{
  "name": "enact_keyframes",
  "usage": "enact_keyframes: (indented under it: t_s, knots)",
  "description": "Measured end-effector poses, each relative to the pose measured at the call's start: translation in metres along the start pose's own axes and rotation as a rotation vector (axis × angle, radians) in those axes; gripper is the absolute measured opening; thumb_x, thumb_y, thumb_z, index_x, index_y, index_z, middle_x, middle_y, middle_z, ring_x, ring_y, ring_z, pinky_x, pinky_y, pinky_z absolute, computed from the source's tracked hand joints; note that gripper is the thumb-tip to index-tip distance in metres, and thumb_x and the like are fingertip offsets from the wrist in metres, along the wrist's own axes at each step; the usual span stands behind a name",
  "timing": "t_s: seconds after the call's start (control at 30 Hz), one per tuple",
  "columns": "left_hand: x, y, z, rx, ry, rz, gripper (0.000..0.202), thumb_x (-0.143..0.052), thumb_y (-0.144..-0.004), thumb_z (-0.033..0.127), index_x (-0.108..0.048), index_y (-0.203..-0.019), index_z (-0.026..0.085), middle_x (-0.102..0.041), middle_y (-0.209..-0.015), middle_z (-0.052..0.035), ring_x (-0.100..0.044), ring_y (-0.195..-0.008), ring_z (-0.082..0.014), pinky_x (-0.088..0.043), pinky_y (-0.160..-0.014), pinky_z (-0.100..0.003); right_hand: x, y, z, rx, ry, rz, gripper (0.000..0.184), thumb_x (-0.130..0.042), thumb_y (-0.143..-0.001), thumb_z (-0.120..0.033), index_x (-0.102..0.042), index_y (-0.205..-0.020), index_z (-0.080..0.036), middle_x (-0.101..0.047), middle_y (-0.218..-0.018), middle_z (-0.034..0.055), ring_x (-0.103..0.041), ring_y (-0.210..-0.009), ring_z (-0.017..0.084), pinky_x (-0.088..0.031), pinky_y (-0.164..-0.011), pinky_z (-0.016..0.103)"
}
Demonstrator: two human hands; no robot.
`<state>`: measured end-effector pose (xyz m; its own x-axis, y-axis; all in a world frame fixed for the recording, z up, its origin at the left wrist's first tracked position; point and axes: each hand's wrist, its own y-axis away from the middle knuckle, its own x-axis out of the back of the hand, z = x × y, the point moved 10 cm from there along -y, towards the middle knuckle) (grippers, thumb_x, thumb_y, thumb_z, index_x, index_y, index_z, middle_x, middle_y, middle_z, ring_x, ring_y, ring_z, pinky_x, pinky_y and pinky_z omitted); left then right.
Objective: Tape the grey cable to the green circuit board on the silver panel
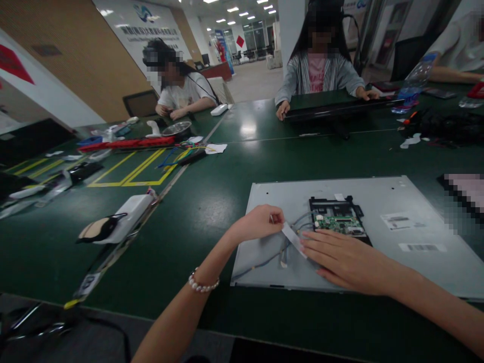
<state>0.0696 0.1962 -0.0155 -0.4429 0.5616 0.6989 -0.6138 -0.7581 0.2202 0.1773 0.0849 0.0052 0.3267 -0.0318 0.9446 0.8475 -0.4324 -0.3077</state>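
Note:
A grey metal panel [393, 196] lies flat on the dark green table [212, 201] in front of me. A green circuit board [336, 222] in a black frame sits near its middle. My left hand [259, 222] pinches one end of a white flat ribbon strip [293, 238] at the panel's left part. My right hand [348, 259] lies flat with fingers stretched out, pressing the strip's other end against the panel just below the board. Thin grey wires [264, 259] run across the panel under both hands. A pearl bracelet [203, 285] is on my left wrist.
A white box [132, 214] and a black-and-tan object [96, 229] lie at the left. Yellow tape lines [132, 174], red bars [124, 143], a metal bowl [177, 129] and cables lie further left. Three people sit across the table; one holds a black monitor [340, 108].

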Motion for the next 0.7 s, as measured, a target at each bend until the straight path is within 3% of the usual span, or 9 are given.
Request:
enact_keyframes:
  t_s: [0.2,0.3,0.5,0.6,0.7]
  knots:
    - [0.007,0.001,-0.009,0.052,-0.144,0.087,0.009,-0.052,-0.074,0.02,-0.06,-0.076,0.015,-0.059,-0.067,0.0,-0.052,-0.063,-0.0113,-0.038,-0.061,-0.023,-0.007,0.0,-0.001,0.006,-0.015,0.01,0.039,-0.048,-0.094,-0.032,-0.059,-0.128,-0.016,-0.061,-0.132,0.0074,-0.052,-0.126,0.019,-0.035,-0.112,0.038]
    - [0.007,0.0,0.0,0.004,-0.217,0.115,0.016,-0.053,-0.07,0.015,-0.058,-0.085,0.016,-0.058,-0.073,-0.0002,-0.05,-0.065,-0.0115,-0.037,-0.061,-0.024,-0.008,-0.001,-0.003,0.011,0.008,0.019,0.039,-0.047,-0.095,-0.032,-0.059,-0.128,-0.015,-0.061,-0.132,0.0075,-0.052,-0.125,0.02,-0.035,-0.111,0.038]
    - [-0.011,0.001,0.031,-0.195,-0.261,0.011,0.015,-0.042,-0.077,0.007,-0.054,-0.079,0.017,-0.056,-0.083,-0.0038,-0.05,-0.075,-0.0133,-0.039,-0.069,-0.026,-0.011,-0.001,-0.006,0.011,0.002,-0.003,0.041,-0.048,-0.094,-0.033,-0.058,-0.13,-0.014,-0.058,-0.135,0.0088,-0.05,-0.127,0.02,-0.033,-0.112,0.037]
    - [-0.016,0.0,0.03,-0.188,-0.239,-0.011,0.015,-0.044,-0.078,0.009,-0.055,-0.084,0.016,-0.056,-0.085,-0.0042,-0.05,-0.074,-0.0134,-0.039,-0.068,-0.026,-0.012,0.001,-0.007,0.007,-0.031,-0.08,0.047,-0.045,-0.095,-0.036,-0.052,-0.135,-0.012,-0.053,-0.14,0.0098,-0.047,-0.131,0.02,-0.03,-0.114,0.037]
    - [-0.019,-0.002,0.024,-0.15,-0.21,-0.027,0.008,-0.052,-0.08,0.019,-0.056,-0.086,0.016,-0.055,-0.081,-0.003,-0.049,-0.07,-0.0127,-0.038,-0.065,-0.026,-0.014,0.004,-0.012,0.0,-0.062,-0.162,0.061,-0.042,-0.094,-0.049,-0.045,-0.141,-0.009,-0.046,-0.145,0.0125,-0.042,-0.134,0.022,-0.026,-0.116,0.038]
